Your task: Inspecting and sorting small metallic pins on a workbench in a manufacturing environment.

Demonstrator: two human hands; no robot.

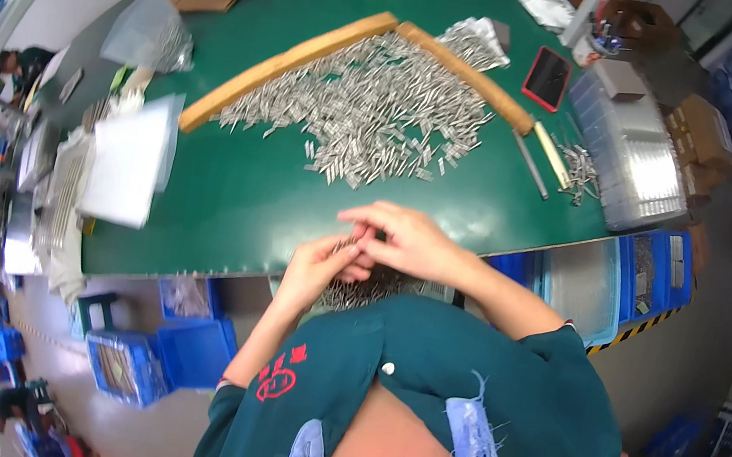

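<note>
My left hand (318,268) and my right hand (412,241) meet over the near edge of the green table (246,200). Between the left fingers show a few small metal pieces (344,244), too small to name. The right fingers are bent and close against the left ones; what they pinch, if anything, is hidden. Below the hands, close to my body, lies a mass of similar metal pieces (355,296), partly covered by my hands and clothing. Beyond the hands a wide pile of short silvery metal pins (365,114) spreads over the table top.
Two wooden strips (292,59) form an angle behind the pile. White papers (128,157) and a bag of parts (159,38) lie left. A red-edged phone (547,77), clear plastic trays (633,146) and a pale stick (552,155) lie right. Blue bins (655,274) stand below the table.
</note>
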